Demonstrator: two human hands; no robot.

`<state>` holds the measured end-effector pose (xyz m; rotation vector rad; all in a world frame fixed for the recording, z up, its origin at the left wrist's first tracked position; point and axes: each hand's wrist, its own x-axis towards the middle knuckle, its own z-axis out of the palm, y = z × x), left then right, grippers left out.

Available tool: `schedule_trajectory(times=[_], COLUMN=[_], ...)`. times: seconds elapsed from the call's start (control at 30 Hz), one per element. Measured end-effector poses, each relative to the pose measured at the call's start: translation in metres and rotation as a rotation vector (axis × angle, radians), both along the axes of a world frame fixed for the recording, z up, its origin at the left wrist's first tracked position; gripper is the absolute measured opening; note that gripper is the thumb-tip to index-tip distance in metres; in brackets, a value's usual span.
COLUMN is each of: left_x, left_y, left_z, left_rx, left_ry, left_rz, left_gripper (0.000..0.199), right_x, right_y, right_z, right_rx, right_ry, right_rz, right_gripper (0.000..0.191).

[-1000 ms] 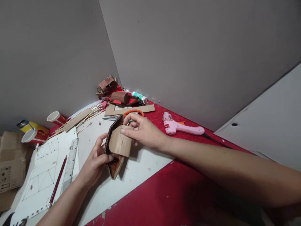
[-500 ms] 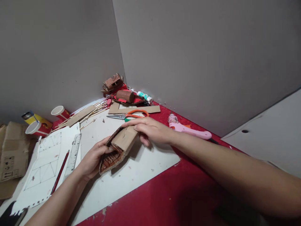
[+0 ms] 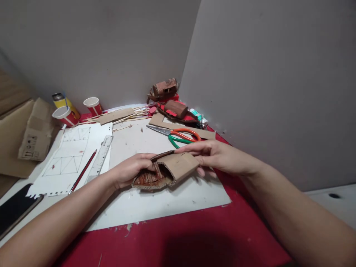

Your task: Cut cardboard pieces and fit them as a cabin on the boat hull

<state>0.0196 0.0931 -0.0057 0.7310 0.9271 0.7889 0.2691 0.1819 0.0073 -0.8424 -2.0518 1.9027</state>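
A small cardboard boat model (image 3: pixel 178 167) is held above the white sheet, its brown ribbed inside showing at the left end and a curved plain cardboard piece covering the rest. My left hand (image 3: pixel 135 168) grips its left end, with the thumb on the inner side. Fingers of my right hand (image 3: pixel 213 157) are closed on the right end, some along the far edge and some beneath. Just beyond the model lie scissors (image 3: pixel 178 134) with one orange and one green handle.
Behind are two brown models (image 3: pixel 165 89), a glue tube (image 3: pixel 197 114), cardboard strips (image 3: pixel 205 133) and wooden sticks (image 3: pixel 141 112). Cups (image 3: pixel 93 106), a yellow bottle (image 3: pixel 71 107), drawings (image 3: pixel 66 165), a pencil (image 3: pixel 83 170), a ruler (image 3: pixel 101 155), a phone-like black object (image 3: pixel 18 207) and a carton (image 3: pixel 36 129) stand or lie left.
The view has turned, so the table things appear further right and the pink glue gun no longer shows. The model has tilted so its open ribbed end faces me more. Both hands still hold it.
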Motion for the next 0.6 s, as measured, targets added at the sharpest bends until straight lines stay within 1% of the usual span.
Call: schedule_trajectory(times=[0.07,0.1,0.17,0.23,0.3,0.37,0.47,0.6], left_x=[-0.001,-0.002,-0.002,-0.003,-0.003,-0.003,-0.003,-0.003], left_y=[0.000,0.000,0.000,0.000,0.001,0.002,0.003,0.004], left_z=[-0.002,-0.003,-0.004,-0.005,-0.007,-0.009,-0.011,-0.011], left_rx=[-0.006,-0.004,0.004,0.011,0.023,0.042,0.046,0.034], left_ry=[0.005,0.012,0.029,0.028,0.014,0.009,0.054,0.103], left_rz=[-0.017,-0.022,-0.028,-0.036,-0.041,-0.037,-0.029,-0.047], left_gripper=[0.045,0.047,0.052,0.054,0.050,0.042,0.032,0.032], right_x=[-0.002,-0.003,-0.007,-0.010,-0.013,-0.015,-0.018,-0.021], right_y=[-0.003,-0.004,-0.007,-0.008,-0.009,-0.009,-0.011,-0.013], right_z=[-0.002,-0.005,-0.012,-0.020,-0.029,-0.034,-0.035,-0.030], right_rx=[0.095,0.171,0.397,0.684,0.919,1.080,1.226,1.277], right_ry=[-0.015,-0.013,0.019,0.093,0.163,0.212,0.264,0.244], right_rz=[-0.038,-0.061,-0.107,-0.162,-0.206,-0.219,-0.188,-0.085], right_gripper=[0.043,0.038,0.029,0.024,0.024,0.028,0.032,0.031])
